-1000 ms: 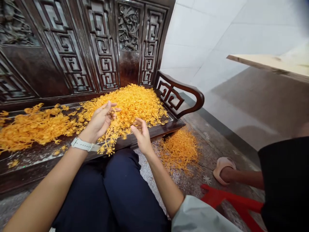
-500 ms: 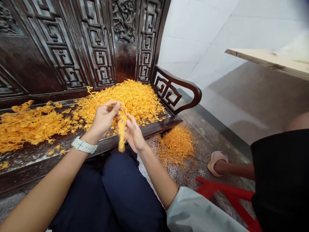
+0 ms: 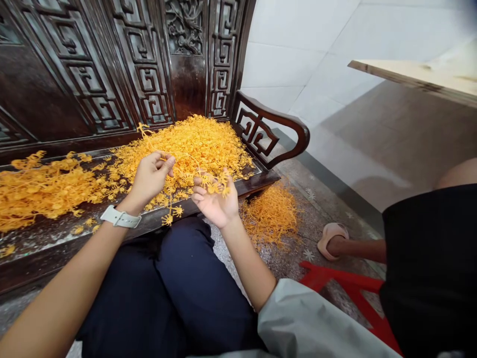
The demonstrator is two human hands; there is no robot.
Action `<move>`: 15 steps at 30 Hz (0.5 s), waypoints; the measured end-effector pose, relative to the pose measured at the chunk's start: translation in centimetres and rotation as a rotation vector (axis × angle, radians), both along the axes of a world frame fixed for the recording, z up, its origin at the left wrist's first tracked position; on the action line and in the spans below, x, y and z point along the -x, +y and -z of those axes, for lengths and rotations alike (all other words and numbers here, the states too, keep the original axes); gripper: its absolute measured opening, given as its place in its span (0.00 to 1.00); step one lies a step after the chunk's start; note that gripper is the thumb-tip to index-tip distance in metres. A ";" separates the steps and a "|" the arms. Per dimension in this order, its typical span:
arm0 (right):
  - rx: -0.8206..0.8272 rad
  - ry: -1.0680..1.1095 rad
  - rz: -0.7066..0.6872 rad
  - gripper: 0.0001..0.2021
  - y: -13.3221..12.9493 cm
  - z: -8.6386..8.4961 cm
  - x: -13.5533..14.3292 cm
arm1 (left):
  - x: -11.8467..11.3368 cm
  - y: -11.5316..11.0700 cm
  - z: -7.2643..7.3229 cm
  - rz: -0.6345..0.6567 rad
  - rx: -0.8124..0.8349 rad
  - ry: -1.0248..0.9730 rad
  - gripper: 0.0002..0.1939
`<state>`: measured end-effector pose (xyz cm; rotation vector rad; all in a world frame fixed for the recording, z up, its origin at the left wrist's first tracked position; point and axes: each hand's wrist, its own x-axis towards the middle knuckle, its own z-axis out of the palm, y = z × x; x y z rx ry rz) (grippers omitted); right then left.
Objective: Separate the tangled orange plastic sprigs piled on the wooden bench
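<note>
My left hand (image 3: 151, 176), with a pale watch on the wrist, pinches a thin yellow-orange plastic strand whose end sticks up behind it. From there the strand curves right to my right hand (image 3: 218, 201), which is palm up with its fingers spread and partly curled. Several small flower-like pieces (image 3: 214, 185) on the strand lie across those fingers. Two more such pieces (image 3: 172, 215) dangle between the hands. Behind them a large heap of yellow-orange pieces (image 3: 208, 141) covers the right end of the dark wooden bench (image 3: 257, 185).
A second yellow-orange pile (image 3: 48, 191) lies on the bench at left. Thin orange strands (image 3: 272, 214) are heaped on the floor below the carved armrest (image 3: 294, 127). At right are a red stool (image 3: 343, 278), a person's sandalled foot (image 3: 333, 241) and a board's edge (image 3: 410, 79).
My hands have moved apart, the left one leftward and the right one rightward. My right hand has opened out, and the bunched pieces that hung between the hands are now spread over its fingers.
</note>
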<state>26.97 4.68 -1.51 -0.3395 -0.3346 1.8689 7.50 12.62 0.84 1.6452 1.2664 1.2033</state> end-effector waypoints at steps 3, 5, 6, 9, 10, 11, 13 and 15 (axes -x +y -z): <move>-0.011 -0.003 0.041 0.30 -0.2 0.2 0.0 | 0.1 -0.1 0.0 -0.038 -0.034 0.099 0.10; -0.002 -0.035 0.059 0.24 -0.2 0.6 0.3 | 0.2 -0.3 -0.3 -0.049 -0.100 0.296 0.12; 0.009 -0.065 0.070 0.19 -0.1 0.8 0.4 | 0.4 -0.5 -0.5 -0.046 -0.135 0.433 0.13; 0.034 -0.199 0.135 0.15 0.4 1.5 0.7 | 0.6 -2.3 -1.8 -0.031 -0.143 0.894 0.25; 0.024 -0.259 0.183 0.16 0.6 1.8 0.7 | 0.5 -3.2 -2.5 -0.014 -0.111 1.006 0.29; 0.006 -0.329 0.239 0.17 0.8 2.0 0.6 | 0.4 -4.3 -3.2 0.021 -0.079 1.068 0.31; -0.041 -0.480 0.363 0.17 1.0 2.4 0.2 | -0.4 -6.3 -4.8 0.164 -0.052 1.012 0.33; -0.079 -0.581 0.433 0.17 1.1 2.4 -0.2 | -1.6 -7.7 -6.1 0.248 -0.137 0.805 0.30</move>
